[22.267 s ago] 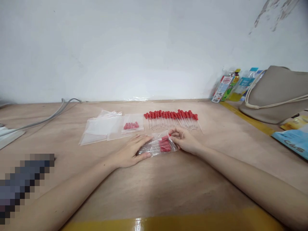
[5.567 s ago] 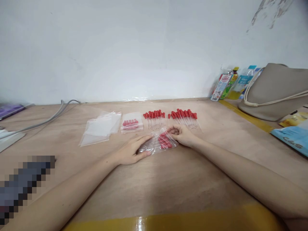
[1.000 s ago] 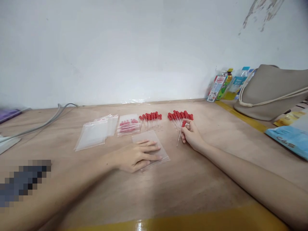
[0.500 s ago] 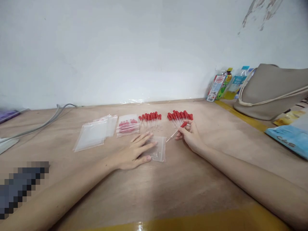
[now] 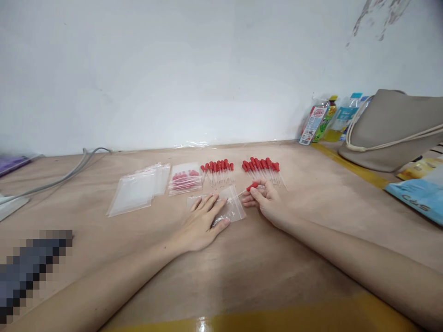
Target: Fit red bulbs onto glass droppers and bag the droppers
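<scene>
My left hand (image 5: 206, 221) lies flat with spread fingers on a clear zip-lock bag (image 5: 235, 212), pressing it to the table. Between the thumb and fingers of my right hand (image 5: 265, 198) is a dropper (image 5: 252, 186) with a red rubber bulb. Its thin clear tube points left, over or into the bag's zip end; I cannot tell which. Beyond my hands lie two groups of similar droppers, a left group (image 5: 217, 166) and a right group (image 5: 261, 165), bulbs toward the wall. Left of them are stacked filled bags (image 5: 185, 180) showing red bulbs.
Flat clear bags (image 5: 134, 193) lie overlapped on the left, near a grey cable (image 5: 65, 177). On the right stand drink bottles (image 5: 337, 124), a grey bag (image 5: 391, 129) with a cord and a blue packet (image 5: 411, 198). A blurred dark object (image 5: 31, 272) is at lower left.
My right hand has brought the dropper left and toward me, its tip now at the bag's end. The bag has turned slightly under my left hand, which has shifted a little right.
</scene>
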The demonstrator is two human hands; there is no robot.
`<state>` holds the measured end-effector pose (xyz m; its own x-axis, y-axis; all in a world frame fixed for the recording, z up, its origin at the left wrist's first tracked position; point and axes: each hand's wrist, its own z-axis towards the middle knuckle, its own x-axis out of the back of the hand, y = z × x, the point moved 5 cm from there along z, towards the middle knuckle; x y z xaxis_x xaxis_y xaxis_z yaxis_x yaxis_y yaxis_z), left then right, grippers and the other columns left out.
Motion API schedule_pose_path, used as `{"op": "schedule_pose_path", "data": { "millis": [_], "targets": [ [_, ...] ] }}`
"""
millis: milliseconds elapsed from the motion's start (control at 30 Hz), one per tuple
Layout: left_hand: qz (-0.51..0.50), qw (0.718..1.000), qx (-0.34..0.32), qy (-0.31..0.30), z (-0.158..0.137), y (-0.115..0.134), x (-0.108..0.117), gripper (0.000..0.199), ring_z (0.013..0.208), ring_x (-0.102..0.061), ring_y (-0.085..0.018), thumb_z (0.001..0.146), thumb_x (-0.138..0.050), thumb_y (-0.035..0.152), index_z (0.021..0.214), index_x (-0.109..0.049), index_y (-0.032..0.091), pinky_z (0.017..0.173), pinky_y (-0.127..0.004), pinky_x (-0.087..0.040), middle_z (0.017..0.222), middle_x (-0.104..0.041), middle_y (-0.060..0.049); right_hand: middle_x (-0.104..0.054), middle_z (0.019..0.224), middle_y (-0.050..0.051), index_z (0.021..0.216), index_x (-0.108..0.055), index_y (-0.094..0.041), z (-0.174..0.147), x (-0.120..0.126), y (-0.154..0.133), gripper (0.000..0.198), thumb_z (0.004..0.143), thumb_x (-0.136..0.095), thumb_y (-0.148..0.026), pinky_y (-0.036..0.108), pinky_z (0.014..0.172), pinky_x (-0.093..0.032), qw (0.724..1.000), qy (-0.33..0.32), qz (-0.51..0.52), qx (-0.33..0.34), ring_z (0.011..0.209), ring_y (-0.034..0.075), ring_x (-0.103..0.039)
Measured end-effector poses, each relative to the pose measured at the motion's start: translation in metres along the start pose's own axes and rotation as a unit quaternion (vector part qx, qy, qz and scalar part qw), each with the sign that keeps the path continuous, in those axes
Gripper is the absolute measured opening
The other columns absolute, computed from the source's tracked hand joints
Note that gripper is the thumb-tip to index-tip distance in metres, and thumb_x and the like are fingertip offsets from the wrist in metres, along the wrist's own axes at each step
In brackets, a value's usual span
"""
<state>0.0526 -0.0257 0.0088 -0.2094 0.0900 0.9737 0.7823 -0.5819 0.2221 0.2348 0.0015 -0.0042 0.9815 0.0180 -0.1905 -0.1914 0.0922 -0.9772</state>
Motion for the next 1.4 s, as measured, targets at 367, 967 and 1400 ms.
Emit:
{"op": "schedule_pose_path", "data": {
  "millis": [367,967,1400],
  "targets": [
    [-0.037,0.999,0.02,0.006,0.002,0.001,0.001,0.063,0.135,-0.015,-0.025,0.089,-0.021,0.055,0.141,-0.015,0.021,0.108,-0.046,-0.015,0.146,-0.022,-0.009,-0.051,0.058,-0.008,0.086,-0.044,-0.02,-0.002,-0.018,-0.003,0.03,0.074,-0.057,-0.044,0.017,0.039,-0.036,0.959,-0.261,-0.107,-0.03,0.043,0.005,-0.045],
    [-0.133,0.987,-0.088,0.02,-0.006,-0.019,0.024,0.046,0.117,-0.045,-0.022,0.084,-0.047,0.044,0.124,-0.038,0.022,0.098,-0.037,-0.038,0.129,-0.047,-0.007,-0.055,0.06,-0.005,0.076,-0.053,-0.019,0.006,-0.011,-0.003,0.023,0.067,-0.065,-0.035,0.022,0.052,-0.041,0.968,-0.202,-0.151,-0.02,0.053,0.008,-0.049],
    [-0.138,0.982,-0.126,0.026,0.0,-0.02,0.021,0.029,0.116,-0.046,-0.02,0.084,-0.049,0.04,0.105,-0.045,0.02,0.097,-0.036,-0.037,0.129,-0.047,-0.008,-0.06,0.082,0.009,0.074,-0.062,-0.015,0.053,0.011,-0.038,0.011,0.076,-0.051,-0.02,0.031,0.068,-0.041,0.776,-0.003,-0.605,0.177,0.077,0.02,-0.055]
  ]
}}
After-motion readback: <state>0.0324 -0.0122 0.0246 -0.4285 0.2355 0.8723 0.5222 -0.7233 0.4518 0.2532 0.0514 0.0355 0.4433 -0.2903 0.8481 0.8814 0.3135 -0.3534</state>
